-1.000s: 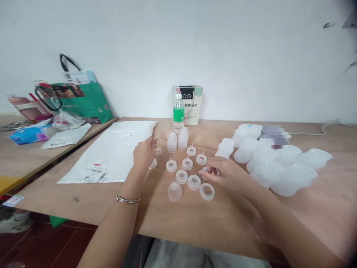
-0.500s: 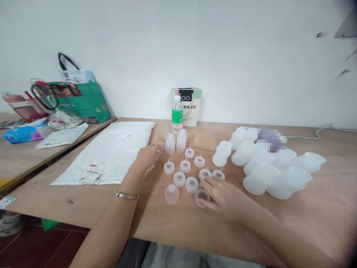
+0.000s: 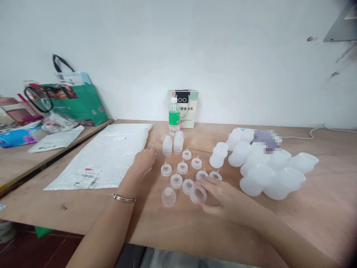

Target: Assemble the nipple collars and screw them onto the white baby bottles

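My right hand [image 3: 216,195] pinches a translucent bottle ring [image 3: 198,194] between thumb and fingers, tilted and raised at the near end of the group. My left hand [image 3: 145,159] is closed beside the right edge of a white mailing bag [image 3: 111,149]; what its fingers hold is hidden, and a clear piece shows under it. Between the hands stand several baby bottle nipples in rings [image 3: 182,167]. A clear dome cap [image 3: 169,197] lies nearest me. Two domed, capped bottle tops [image 3: 167,146] stand behind the nipples.
Several frosted bottle bodies [image 3: 258,179] lie and stand on the right, by a cable [image 3: 304,137]. A water bottle [image 3: 174,118] and a paper bag [image 3: 191,108] stand at the wall. On the left table are a green bag [image 3: 83,102] and a tissue pack [image 3: 18,137].
My right hand has lifted the ring off the table and tilted it. My left fingers have curled in more. The whole view has shifted slightly.
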`<state>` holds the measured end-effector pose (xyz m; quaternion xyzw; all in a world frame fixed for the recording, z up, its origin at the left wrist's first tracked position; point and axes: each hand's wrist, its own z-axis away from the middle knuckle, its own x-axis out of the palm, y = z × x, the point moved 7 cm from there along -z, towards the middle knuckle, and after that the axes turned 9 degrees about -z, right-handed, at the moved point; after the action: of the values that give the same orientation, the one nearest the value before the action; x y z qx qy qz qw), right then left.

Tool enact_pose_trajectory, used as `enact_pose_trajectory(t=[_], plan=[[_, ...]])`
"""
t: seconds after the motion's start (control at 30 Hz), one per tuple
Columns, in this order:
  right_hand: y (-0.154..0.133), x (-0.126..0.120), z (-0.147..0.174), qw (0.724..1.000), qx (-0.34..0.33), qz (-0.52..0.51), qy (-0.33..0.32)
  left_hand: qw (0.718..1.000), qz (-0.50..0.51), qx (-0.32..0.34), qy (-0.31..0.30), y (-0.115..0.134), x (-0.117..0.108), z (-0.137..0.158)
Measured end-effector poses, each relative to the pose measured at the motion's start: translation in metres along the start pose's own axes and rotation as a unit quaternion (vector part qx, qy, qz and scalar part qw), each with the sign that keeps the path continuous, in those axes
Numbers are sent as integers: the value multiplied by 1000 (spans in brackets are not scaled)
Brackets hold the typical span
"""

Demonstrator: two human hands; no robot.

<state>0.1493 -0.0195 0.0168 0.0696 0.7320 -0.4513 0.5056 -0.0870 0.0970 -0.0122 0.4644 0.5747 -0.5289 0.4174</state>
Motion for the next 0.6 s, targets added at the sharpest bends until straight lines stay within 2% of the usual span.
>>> enact_pose_trajectory(t=[0.1,0.2,0.27,0.33,0.43,0.53,0.6], plan=[[2,-23,-8,989,-19,-113,94,1000,-3,-7,5,1,-1,1],[18,-31,-25,952,-2,-263,157,1000,-5,-19,24,2,-7,2],[31,-26,-39,906,18,-385,178,998,-7,-29,47,2,-13,4],[43,-18,-49,844,32,-499,197,996,-10,-43,76,1,-20,6],[56,-9,-55,757,47,-615,215,985,14,-55,162,1,-35,10],[63,-6,-53,705,62,-675,210,958,90,-27,272,7,-52,19],[64,-7,-50,688,59,-695,203,932,152,8,328,13,-61,27]])
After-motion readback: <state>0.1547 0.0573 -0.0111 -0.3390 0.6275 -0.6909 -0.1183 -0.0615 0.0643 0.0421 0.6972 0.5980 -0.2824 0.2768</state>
